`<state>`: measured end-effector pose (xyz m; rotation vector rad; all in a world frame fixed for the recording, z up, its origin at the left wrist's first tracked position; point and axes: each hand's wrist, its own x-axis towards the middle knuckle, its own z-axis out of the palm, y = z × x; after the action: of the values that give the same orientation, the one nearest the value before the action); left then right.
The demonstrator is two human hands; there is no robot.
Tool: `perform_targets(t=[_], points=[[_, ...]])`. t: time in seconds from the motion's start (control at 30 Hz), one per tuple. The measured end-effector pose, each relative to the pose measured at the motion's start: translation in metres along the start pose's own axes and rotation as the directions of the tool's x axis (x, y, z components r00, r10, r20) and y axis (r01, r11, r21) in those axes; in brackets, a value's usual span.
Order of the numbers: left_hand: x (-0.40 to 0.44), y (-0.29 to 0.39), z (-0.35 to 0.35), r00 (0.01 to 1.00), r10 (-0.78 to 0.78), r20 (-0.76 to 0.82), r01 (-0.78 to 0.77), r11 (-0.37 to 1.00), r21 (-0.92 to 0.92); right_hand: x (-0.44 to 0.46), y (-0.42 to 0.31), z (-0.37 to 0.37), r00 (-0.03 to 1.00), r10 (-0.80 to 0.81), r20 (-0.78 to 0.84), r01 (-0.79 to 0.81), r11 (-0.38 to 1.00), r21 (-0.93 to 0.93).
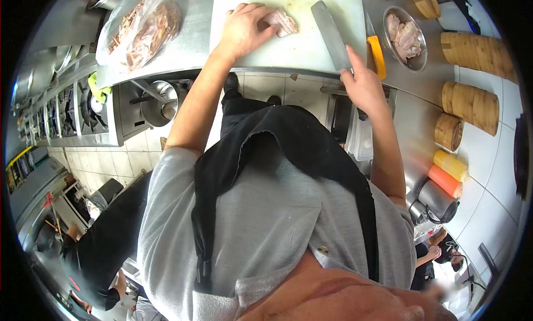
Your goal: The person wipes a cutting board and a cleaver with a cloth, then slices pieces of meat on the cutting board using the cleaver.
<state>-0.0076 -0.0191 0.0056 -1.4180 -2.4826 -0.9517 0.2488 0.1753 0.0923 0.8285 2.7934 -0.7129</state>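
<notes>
A piece of pale pink meat (285,23) lies on the white cutting board (250,57). My left hand (242,29) rests on the board with its fingers curled against the left side of the meat. To the right, my right hand (363,82) is closed round the handle end of a broad knife (330,35). The blade lies over the board, pointing away from me, apart from the meat. A plastic bag of sliced meat (145,35) sits on the steel counter left of the board.
A metal bowl of meat (405,38) and a yellow-orange handle-shaped object (376,57) are right of the board. Bamboo steamers (472,102), yellow (451,164) and orange (444,180) bottles stand along the right wall. A person in black (105,249) is at lower left.
</notes>
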Motion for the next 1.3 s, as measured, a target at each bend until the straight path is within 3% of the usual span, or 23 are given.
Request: perform_targets(t=[0.1,0.3,0.37,0.47,0.7,1.03,1.3], points=[[0.002,0.004,0.004,0.999,-0.009,-0.054,0.008,1.000,-0.022,0.007,-0.014,-0.002,0.999,0.033,0.005,-0.033,0.996,0.083],[0.007,-0.001,0.011,0.999,0.019,-0.033,-0.019,1.000,0.004,0.002,-0.044,-0.012,0.995,-0.102,0.014,0.100,0.988,0.118],[0.007,0.001,0.009,1.000,-0.002,-0.022,0.002,1.000,-0.006,-0.003,-0.051,-0.014,0.979,-0.203,-0.004,0.203,0.976,0.084],[0.010,0.004,0.007,1.000,-0.014,-0.021,0.013,1.000,-0.020,-0.003,-0.057,-0.015,0.975,-0.219,0.028,0.219,0.976,0.022],[0.014,0.012,0.000,0.999,-0.016,-0.045,0.007,0.980,-0.199,0.003,-0.063,-0.015,0.973,-0.223,0.052,0.226,0.973,-0.056],[0.018,0.008,0.001,1.000,-0.027,0.002,0.027,0.979,-0.204,0.006,-0.076,-0.025,0.978,-0.164,0.127,0.178,0.978,-0.109],[0.019,0.004,0.008,0.998,0.017,-0.061,-0.027,0.987,-0.159,0.017,-0.088,-0.028,0.974,-0.181,0.138,0.201,0.969,-0.146]])
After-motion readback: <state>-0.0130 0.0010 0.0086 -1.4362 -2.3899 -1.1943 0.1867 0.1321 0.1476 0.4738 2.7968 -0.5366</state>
